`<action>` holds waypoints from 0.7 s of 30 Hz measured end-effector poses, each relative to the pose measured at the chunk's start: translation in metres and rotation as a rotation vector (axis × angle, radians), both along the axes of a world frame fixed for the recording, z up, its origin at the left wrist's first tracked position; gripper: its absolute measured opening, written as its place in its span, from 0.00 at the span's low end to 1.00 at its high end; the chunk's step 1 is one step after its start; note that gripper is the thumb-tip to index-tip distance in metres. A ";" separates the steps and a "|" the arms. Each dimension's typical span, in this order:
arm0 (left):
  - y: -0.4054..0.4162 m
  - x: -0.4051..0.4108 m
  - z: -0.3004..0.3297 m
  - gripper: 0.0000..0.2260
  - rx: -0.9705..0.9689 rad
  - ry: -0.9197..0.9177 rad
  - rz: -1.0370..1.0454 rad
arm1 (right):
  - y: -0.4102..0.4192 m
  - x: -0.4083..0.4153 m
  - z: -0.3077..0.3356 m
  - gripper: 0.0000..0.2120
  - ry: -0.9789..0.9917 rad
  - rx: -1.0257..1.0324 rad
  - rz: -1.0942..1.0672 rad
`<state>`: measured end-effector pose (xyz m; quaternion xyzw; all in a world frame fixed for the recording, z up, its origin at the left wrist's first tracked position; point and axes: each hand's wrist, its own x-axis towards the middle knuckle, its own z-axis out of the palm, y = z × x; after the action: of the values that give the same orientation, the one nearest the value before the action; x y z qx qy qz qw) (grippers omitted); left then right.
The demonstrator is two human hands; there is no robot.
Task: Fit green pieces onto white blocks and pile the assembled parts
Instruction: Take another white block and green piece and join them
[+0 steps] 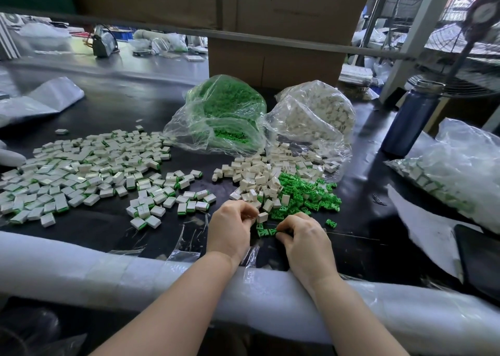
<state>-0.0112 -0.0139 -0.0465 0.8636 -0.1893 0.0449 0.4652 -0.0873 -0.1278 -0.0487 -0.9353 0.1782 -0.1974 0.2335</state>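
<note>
My left hand [231, 227] has its fingers curled and pinches a white block [262, 217] at the near edge of the loose pile. My right hand [301, 234] curls its fingertips on a green piece [266, 232] lying on the black table. Loose white blocks [257, 176] and loose green pieces [305, 193] lie heaped just beyond my hands. Assembled white-and-green parts [81, 171] spread in a wide pile to the left. Behind stand a clear bag of green pieces [224, 112] and a clear bag of white blocks [319, 115].
White foam padding [108, 269] covers the table's near edge under my forearms. A dark blue bottle [411, 117] stands at the right, beside a plastic bag of parts [454, 171]. A cardboard box [273, 63] rises behind the bags. A dark tablet [479, 258] lies far right.
</note>
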 end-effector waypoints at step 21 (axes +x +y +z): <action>0.002 -0.006 0.007 0.06 -0.301 0.336 -0.300 | -0.006 -0.004 0.007 0.13 -0.269 0.614 0.036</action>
<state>-0.0175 -0.0115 -0.0393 0.7423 -0.2264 -0.1411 0.6147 -0.0914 -0.1339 -0.0417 -0.7899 0.1805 -0.2522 0.5290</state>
